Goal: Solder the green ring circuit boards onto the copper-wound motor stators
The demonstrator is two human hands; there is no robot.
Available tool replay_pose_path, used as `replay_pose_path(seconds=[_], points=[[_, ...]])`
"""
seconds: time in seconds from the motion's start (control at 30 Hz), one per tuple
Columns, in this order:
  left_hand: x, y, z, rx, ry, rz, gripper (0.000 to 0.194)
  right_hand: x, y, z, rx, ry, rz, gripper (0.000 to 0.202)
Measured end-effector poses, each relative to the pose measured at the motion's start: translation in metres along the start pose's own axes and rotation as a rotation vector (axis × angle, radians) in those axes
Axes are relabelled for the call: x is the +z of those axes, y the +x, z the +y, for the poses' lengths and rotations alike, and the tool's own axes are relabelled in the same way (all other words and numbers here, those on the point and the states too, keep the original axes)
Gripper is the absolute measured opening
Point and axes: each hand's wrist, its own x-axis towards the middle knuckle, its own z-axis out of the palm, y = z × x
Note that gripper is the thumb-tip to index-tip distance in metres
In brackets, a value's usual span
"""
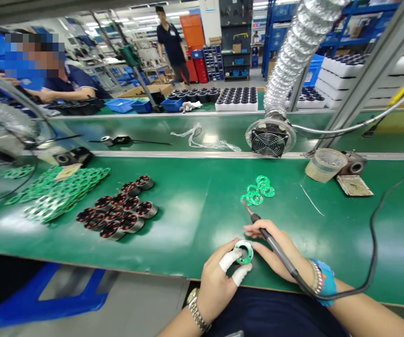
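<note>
Head view: left hand [218, 281], white covers on two fingers, is curled around a ring-shaped part with a green face [248, 256] at the near edge of the green bench [195, 210]; right hand [288, 245] grips a soldering iron [274, 244], tip by a small cluster of loose green ring boards [261, 190], contact unclear. Copper-wound cores [132, 224] stand grouped to the left, a bigger board pile [65, 191] beyond them.

1. No text, brand or number could be read.
2. A notice [210, 5] high on the white pillar [209, 28] was too small.
3. A pale patch [172, 32] on the standing person's dark shirt [169, 47] was equally illegible.
</note>
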Motion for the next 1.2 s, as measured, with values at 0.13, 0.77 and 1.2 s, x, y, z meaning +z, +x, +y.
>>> replay_pose_path(seconds=[0.13, 0.77, 1.2], points=[[-0.01, -0.006, -0.003, -0.123, 0.013, -0.067, 0.052, -0.001, -0.007, -0.005, -0.13, -0.187, -0.08, 0.039], [-0.028, 0.044, -0.018, -0.659, -0.873, -0.402, 0.02, 0.004, -0.006, 0.002, -0.17, -0.251, -0.129, 0.036], [-0.025, 0.03, -0.017, -0.428, -0.639, -0.257, 0.012, 0.005, -0.006, 0.002, -0.143, -0.231, -0.126, 0.038]])
